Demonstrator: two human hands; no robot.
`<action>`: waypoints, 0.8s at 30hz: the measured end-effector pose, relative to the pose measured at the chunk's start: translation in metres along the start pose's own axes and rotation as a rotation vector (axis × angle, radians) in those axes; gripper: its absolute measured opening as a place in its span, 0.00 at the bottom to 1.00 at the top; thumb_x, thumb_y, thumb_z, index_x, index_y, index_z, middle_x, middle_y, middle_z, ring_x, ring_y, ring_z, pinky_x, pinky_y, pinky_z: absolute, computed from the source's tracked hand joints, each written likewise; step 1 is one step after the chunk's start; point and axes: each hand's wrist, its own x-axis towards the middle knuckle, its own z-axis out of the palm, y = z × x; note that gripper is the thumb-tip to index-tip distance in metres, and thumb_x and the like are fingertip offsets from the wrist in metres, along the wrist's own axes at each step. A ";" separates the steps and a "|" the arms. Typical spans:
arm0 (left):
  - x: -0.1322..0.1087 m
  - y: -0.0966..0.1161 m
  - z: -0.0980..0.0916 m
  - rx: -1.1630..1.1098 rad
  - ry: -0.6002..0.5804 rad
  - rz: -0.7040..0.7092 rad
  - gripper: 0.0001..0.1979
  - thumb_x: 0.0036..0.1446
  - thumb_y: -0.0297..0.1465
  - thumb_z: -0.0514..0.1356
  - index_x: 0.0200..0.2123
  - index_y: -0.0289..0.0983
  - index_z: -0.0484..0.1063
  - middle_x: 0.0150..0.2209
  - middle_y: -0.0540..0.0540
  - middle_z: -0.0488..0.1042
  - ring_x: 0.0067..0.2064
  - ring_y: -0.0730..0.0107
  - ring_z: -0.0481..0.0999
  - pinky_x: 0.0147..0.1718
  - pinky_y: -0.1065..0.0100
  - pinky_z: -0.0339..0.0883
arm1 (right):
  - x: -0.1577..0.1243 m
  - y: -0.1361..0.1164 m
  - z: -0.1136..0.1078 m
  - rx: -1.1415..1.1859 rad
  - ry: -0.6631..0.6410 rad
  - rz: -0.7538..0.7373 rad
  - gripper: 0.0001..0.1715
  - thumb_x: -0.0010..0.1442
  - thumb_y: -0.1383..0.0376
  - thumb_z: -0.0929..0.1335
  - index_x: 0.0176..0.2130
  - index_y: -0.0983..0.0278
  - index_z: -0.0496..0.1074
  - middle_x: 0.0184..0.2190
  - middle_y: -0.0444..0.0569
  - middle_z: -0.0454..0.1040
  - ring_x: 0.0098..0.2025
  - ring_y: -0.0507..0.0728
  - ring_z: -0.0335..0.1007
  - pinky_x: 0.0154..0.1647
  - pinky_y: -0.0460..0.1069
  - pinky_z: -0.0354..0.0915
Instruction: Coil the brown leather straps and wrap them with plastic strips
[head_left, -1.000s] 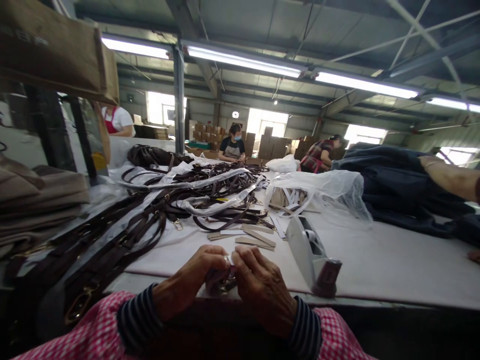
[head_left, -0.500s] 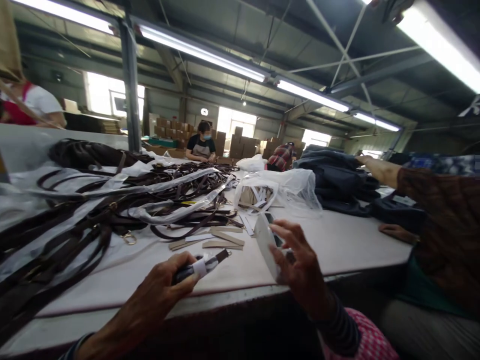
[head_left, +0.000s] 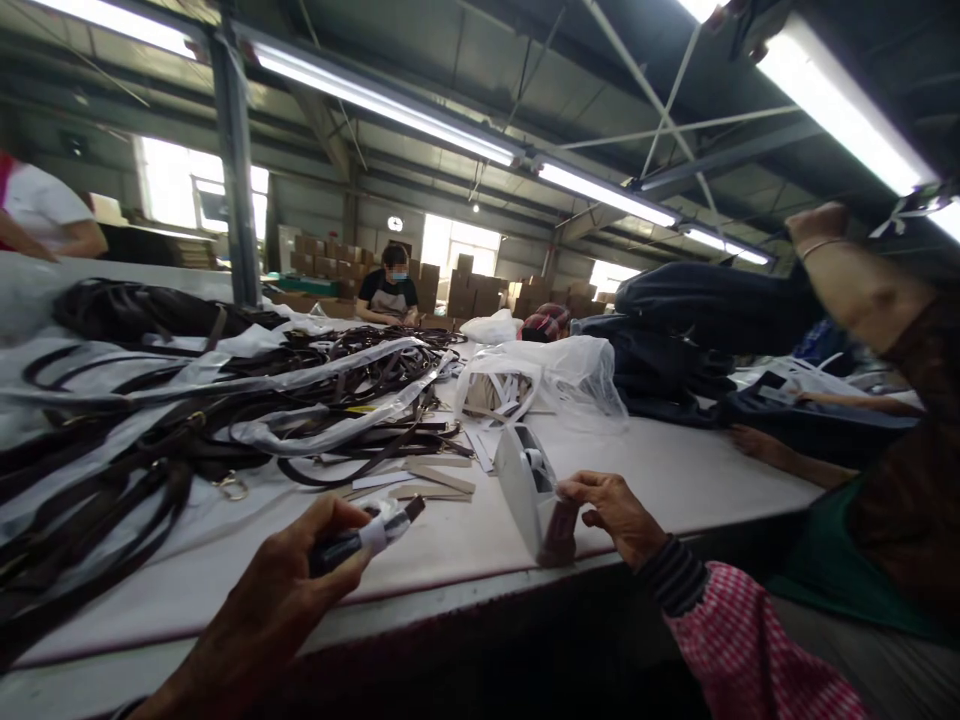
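Head view: left hand (head_left: 281, 580) clasped a bundle (head_left: 381, 530); right hand (head_left: 616, 515) pinched at the five-o'clock tape dispenser (head_left: 519, 495), hold unclear, likely taking tape (head_left: 535, 458), calling for clean tearing.

The place appears to be a factory workshop. Under the metal roof (head_left: 431, 60) hang long tube lights (head_left: 384, 102), and cardboard boxes (head_left: 474, 292) are piled near the far wall (head_left: 311, 200). Several persons (head_left: 388, 296) are near a long table (head_left: 667, 470), which carries heaped dark straps (head_left: 169, 432) and a tape dispenser (head_left: 517, 490).
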 end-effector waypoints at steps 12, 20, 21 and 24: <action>0.011 0.001 -0.006 -0.059 0.099 0.005 0.20 0.51 0.50 0.66 0.39 0.42 0.75 0.32 0.50 0.76 0.34 0.60 0.70 0.33 0.65 0.58 | -0.057 0.031 0.021 0.450 0.232 -0.035 0.22 0.45 0.52 0.81 0.29 0.65 0.77 0.28 0.45 0.72 0.26 0.49 0.57 0.21 0.43 0.51; 0.014 0.017 -0.005 -0.355 0.085 0.005 0.18 0.49 0.43 0.70 0.39 0.39 0.74 0.29 0.50 0.76 0.32 0.63 0.72 0.32 0.66 0.61 | -0.048 0.043 0.023 0.243 0.240 -0.044 0.26 0.45 0.47 0.79 0.25 0.64 0.73 0.18 0.40 0.66 0.19 0.46 0.51 0.19 0.43 0.46; 0.012 0.020 -0.006 -0.372 0.096 0.011 0.17 0.49 0.42 0.70 0.39 0.39 0.74 0.29 0.50 0.76 0.32 0.64 0.72 0.31 0.67 0.61 | -0.046 0.043 0.019 0.160 0.241 -0.066 0.25 0.46 0.46 0.77 0.24 0.64 0.72 0.17 0.40 0.65 0.19 0.47 0.51 0.19 0.43 0.47; 0.003 0.026 -0.011 -0.404 0.160 0.043 0.15 0.49 0.40 0.70 0.36 0.38 0.74 0.30 0.50 0.76 0.32 0.66 0.72 0.30 0.68 0.61 | -0.042 0.055 0.008 -0.049 0.189 -0.079 0.23 0.46 0.47 0.74 0.21 0.63 0.72 0.16 0.40 0.64 0.19 0.49 0.53 0.20 0.46 0.52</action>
